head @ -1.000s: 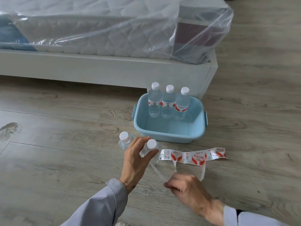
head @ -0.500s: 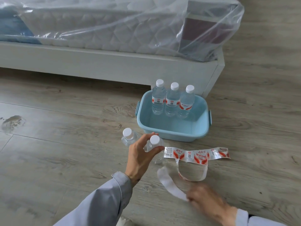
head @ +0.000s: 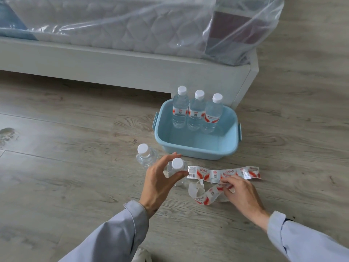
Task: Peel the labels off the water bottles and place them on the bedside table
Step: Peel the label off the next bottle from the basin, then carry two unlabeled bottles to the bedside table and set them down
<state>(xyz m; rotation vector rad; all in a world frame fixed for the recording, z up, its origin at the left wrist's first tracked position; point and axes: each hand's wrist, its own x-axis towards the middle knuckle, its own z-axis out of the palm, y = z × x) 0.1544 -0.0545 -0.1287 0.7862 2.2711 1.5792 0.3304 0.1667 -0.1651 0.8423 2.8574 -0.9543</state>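
Note:
My left hand grips the neck of a clear bare water bottle standing on the wood floor. A second bare bottle stands just to its left. My right hand pinches one end of a curled red-and-white label down at the floor. A flat strip of peeled labels lies right behind it. Three labelled bottles stand upright in a row at the back of a light blue tub.
A white bed frame with a plastic-wrapped mattress runs along the back, its corner just behind the tub. Grey wood floor spreads to the left and right. A pale smudge marks the floor at far left.
My right hand pulled the loose label off the bottle, swung it down to the right, then brought it forward to the floor beside the flat strip. My left hand kept its hold on the bottle.

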